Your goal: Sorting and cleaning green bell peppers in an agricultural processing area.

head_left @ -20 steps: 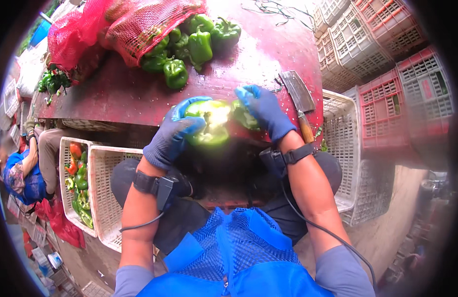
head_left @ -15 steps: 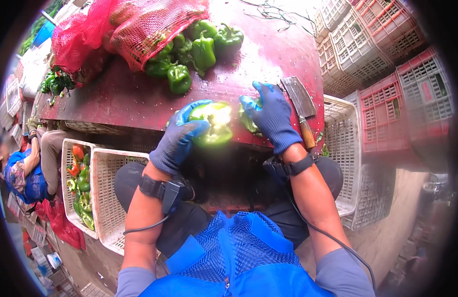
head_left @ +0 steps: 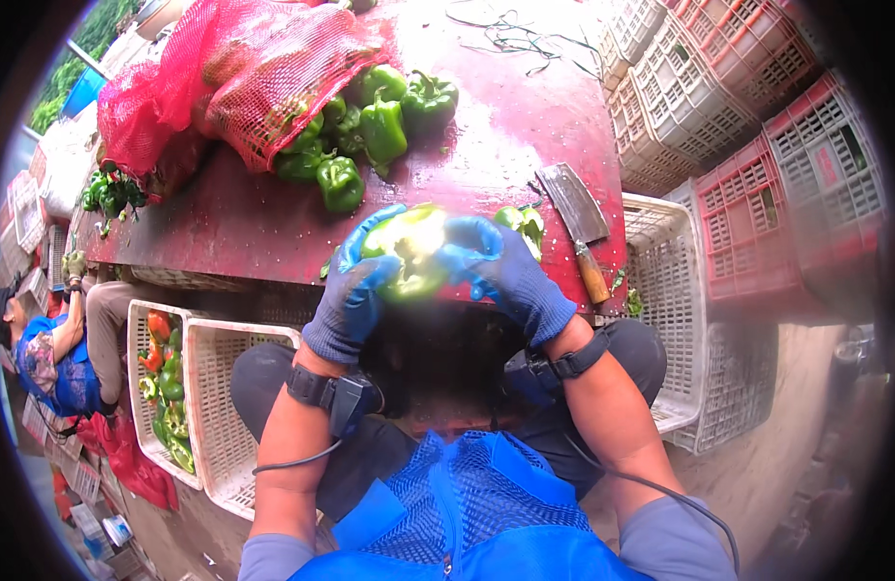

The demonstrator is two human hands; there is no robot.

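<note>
Above the table's near edge, a cut-open green bell pepper (head_left: pixel 409 254) rests in my left hand (head_left: pixel 355 286), its pale inside bright and blurred. My left fingers and thumb wrap round its left side. From the other side my right hand (head_left: pixel 513 279) meets it, curled fingertips gripping its right edge. Both hands wear blue-coated knit gloves. Just beyond my right hand, another cut green pepper piece (head_left: pixel 530 229) lies on the red table (head_left: pixel 486 174). A cleaver (head_left: pixel 575 205) with a wooden handle lies to the right of it.
Whole green peppers (head_left: pixel 382 131) spill from a red mesh bag (head_left: pixel 273 77) at the far left. A crate of cut peppers (head_left: pixel 166 387) and a white crate (head_left: pixel 229 416) stand left of my knees. Another white crate (head_left: pixel 665 290) stands right, beside stacked crates (head_left: pixel 733 223). A person (head_left: pixel 55 349) sits far left.
My right hand has let go of the pepper piece, which now lies on the table, and has moved left to the pepper in my left hand. The view has shifted slightly.
</note>
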